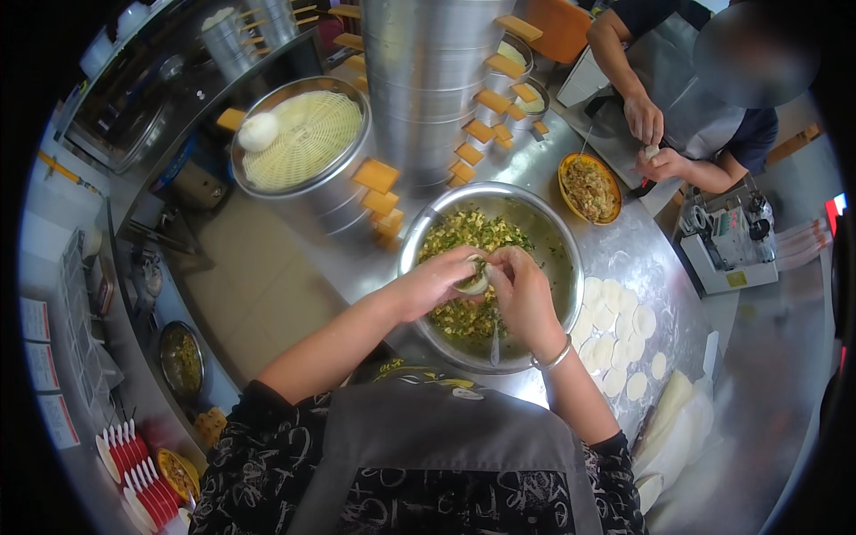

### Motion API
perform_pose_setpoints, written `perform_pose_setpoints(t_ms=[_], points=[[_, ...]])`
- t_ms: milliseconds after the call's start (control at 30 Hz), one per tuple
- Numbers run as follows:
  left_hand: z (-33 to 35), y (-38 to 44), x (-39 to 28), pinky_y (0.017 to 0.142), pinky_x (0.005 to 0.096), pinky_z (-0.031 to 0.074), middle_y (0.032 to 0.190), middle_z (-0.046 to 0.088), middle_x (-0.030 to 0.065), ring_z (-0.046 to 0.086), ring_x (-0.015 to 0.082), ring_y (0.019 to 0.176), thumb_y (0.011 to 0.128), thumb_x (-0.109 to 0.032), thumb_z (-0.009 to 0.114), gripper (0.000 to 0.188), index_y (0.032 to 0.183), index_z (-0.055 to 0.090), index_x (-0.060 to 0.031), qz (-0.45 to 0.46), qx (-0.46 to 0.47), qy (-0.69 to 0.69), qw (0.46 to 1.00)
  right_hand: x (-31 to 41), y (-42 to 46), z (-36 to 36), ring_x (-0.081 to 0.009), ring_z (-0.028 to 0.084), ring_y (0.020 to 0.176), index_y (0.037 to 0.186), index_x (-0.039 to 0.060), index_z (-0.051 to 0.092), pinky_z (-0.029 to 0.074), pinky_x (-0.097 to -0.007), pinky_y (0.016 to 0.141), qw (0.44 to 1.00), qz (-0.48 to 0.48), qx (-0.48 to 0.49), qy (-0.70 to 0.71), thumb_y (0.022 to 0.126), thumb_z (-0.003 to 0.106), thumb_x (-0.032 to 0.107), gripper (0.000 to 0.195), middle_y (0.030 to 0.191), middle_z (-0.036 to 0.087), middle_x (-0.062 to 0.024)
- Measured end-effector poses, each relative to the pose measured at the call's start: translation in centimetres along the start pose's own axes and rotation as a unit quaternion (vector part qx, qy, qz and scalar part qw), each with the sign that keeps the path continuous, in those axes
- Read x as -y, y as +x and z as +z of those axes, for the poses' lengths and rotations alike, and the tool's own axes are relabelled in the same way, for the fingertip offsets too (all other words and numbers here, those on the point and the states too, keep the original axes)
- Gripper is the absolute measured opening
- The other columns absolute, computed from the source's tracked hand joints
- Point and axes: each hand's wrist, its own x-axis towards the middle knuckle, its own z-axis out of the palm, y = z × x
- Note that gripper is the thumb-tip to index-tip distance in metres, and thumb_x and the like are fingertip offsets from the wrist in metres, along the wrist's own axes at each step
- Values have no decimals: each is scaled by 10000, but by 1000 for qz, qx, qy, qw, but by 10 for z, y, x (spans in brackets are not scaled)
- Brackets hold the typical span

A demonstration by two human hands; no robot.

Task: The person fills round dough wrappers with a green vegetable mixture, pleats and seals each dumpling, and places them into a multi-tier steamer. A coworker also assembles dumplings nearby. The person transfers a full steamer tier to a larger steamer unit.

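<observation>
Above a large steel bowl (pixel 568 281) my left hand (pixel 435 281) cradles a round dough wrapper (pixel 473 284) with green filling in it. Thumb and fingers of my right hand (pixel 521 287) pinch the wrapper's edge from the other side. Chopped greens with yellow egg-like bits make up the filling (pixel 475 231) in the bowl. A metal spoon (pixel 495 344) leans in it, below my right hand. To the right of the bowl, several flat dough rounds (pixel 618 334) lie overlapping on the floured steel table (pixel 675 294).
A steamer (pixel 314 140) with a woven liner holds one white bun (pixel 259 132). Behind the bowl rises a tall stack of steamers (pixel 428 87) with protruding wooden handles (pixel 493 100). Across the table a co-worker (pixel 689 87) shapes dough near a yellow bowl (pixel 560 190) of filling. Dough (pixel 675 414) lies front right.
</observation>
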Motion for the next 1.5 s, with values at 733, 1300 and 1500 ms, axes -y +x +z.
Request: perform_pose_setpoints(t_ms=[733, 1300, 1500], points=[[6, -2, -5, 720, 272, 487, 1102, 577, 26, 549, 109, 917, 1041, -258, 422, 324, 1308, 515, -99, 55, -14, 26, 998, 4, 1, 6, -372, 572, 837, 947, 8, 523, 469, -442, 736, 993, -90, -61, -55, 881, 602, 22, 104, 910, 563, -188], [9, -6, -7, 833, 299, 502, 1164, 542, 43, 554, 123, 968, 1042, -284, 453, 382, 1365, 441, -82, 81, -42, 219, 971, 8, 3, -1, -392, 580, 825, 958, -8, 531, 478, -444, 723, 995, -71, -52, -49, 875, 601, 13, 111, 896, 575, -205], [13, -10, -16, 840, 292, 491, 1149, 548, 42, 544, 109, 984, 1036, -264, 461, 343, 1315, 482, -67, 58, -38, 264, 962, 16, -3, -2, -384, 584, 808, 954, -1, 531, 475, -444, 706, 994, -93, -39, -45, 872, 604, 13, 111, 879, 571, -195]])
